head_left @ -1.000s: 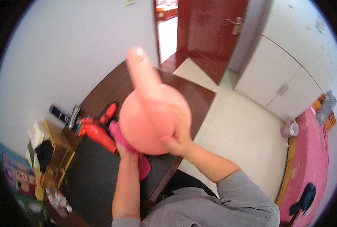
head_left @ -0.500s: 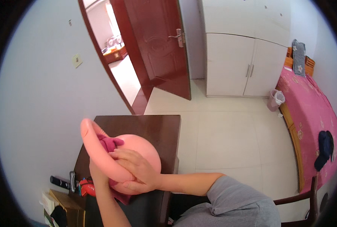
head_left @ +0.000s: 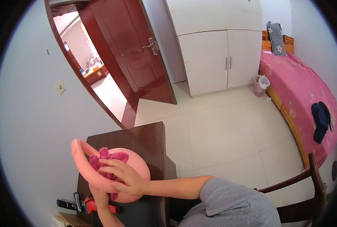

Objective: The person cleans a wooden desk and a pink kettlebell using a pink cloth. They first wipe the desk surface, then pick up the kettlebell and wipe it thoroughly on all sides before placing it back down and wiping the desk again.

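A glossy pink desk lamp with a rounded body and a thick, curved arm, ribbed near one end, stands on the dark brown table. A crumpled magenta cloth lies against it inside the curve, and a bit of it shows lower down. My right hand reaches in from the right, fingers over the cloth and thumb against the curved arm. From below, my left hand grips the lamp on its left side. Its fingers are mostly hidden behind the pink arm.
Beside my left forearm lie a red tool-like object and a black handheld item. A wooden chair stands at right. Beyond are an ajar red-brown door, a white wardrobe, a bin and a pink-covered bed.
My right hand has moved up from the lower part of the lamp's curved arm onto the cloth, fingers more spread. More of the cloth shows. The view has shifted, with the room sliding left.
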Demonstrator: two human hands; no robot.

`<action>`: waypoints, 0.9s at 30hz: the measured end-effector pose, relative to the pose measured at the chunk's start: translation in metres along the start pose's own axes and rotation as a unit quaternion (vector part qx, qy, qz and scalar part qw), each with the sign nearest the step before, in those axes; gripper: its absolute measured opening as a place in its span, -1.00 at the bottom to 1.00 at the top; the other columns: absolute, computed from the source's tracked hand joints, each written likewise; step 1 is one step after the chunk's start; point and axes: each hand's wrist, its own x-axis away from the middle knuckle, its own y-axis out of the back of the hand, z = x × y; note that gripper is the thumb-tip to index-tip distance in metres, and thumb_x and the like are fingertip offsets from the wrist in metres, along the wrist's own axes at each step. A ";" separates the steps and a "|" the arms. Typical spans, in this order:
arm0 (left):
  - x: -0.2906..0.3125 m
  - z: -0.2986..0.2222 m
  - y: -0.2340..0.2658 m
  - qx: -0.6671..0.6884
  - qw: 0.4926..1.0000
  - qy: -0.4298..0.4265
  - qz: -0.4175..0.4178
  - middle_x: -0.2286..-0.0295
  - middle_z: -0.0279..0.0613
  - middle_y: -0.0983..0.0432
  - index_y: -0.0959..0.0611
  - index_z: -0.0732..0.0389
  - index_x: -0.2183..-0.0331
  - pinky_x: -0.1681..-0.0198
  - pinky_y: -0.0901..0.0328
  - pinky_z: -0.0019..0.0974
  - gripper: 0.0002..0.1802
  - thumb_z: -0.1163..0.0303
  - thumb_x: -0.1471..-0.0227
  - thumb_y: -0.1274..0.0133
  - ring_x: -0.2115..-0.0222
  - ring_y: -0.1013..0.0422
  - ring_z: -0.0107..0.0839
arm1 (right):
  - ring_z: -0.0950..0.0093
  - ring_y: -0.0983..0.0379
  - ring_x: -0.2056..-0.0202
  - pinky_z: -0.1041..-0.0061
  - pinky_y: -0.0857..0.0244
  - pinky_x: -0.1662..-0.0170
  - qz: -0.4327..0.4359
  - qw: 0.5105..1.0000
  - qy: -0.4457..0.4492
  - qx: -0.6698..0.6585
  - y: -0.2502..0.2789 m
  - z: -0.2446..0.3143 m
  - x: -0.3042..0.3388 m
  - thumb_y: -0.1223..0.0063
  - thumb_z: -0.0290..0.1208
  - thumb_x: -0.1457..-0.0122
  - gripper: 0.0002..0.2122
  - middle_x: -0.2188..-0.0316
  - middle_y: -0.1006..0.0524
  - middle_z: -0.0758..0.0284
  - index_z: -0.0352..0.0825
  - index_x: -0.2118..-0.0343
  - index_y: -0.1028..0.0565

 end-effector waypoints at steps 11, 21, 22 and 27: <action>0.007 -0.015 0.028 0.286 0.956 0.059 0.012 -0.13 -0.09 -0.36 -0.36 0.31 -0.21 -0.25 -0.21 -0.20 -0.43 0.46 -0.17 0.04 -0.15 -0.33 -0.27 | 0.18 -0.39 -0.04 0.13 -0.23 -0.17 0.126 0.984 0.056 0.110 0.029 -0.024 -0.040 -0.10 -0.38 -0.19 -0.74 0.01 -0.50 0.24 -0.20 0.06 -0.59; 0.034 0.036 0.056 -0.064 0.998 -0.019 0.008 -0.28 -0.07 -0.24 -0.30 0.35 -0.31 -0.35 -0.04 -0.21 -0.42 0.33 -0.37 0.07 -0.29 -0.19 -0.25 | 0.15 -0.46 0.12 0.24 -0.37 0.03 -0.015 0.979 -0.182 0.095 0.077 -0.087 -0.032 -0.15 -0.31 -0.26 -0.80 0.23 -0.52 0.15 -0.32 0.18 -0.53; 0.038 0.039 0.057 -0.084 0.996 -0.020 0.025 -0.28 -0.06 -0.25 -0.32 0.36 -0.31 -0.36 -0.02 -0.20 -0.44 0.34 -0.39 0.08 -0.29 -0.18 -0.24 | 0.16 -0.48 0.10 0.24 -0.37 0.02 -0.026 0.969 -0.234 0.069 0.080 -0.090 -0.026 -0.13 -0.30 -0.28 -0.80 0.20 -0.55 0.14 -0.33 0.16 -0.53; 0.056 0.045 0.043 -0.079 0.995 0.029 0.044 -0.30 -0.06 -0.21 -0.26 0.34 -0.33 -0.38 0.01 -0.17 -0.40 0.23 -0.42 0.15 -0.31 -0.15 -0.23 | -0.06 -0.28 -0.26 0.09 -0.19 -0.28 -0.027 0.984 -0.176 0.032 0.042 -0.059 -0.040 -0.03 -0.13 -0.34 -0.61 -0.21 -0.37 -0.10 -0.21 -0.14 -0.51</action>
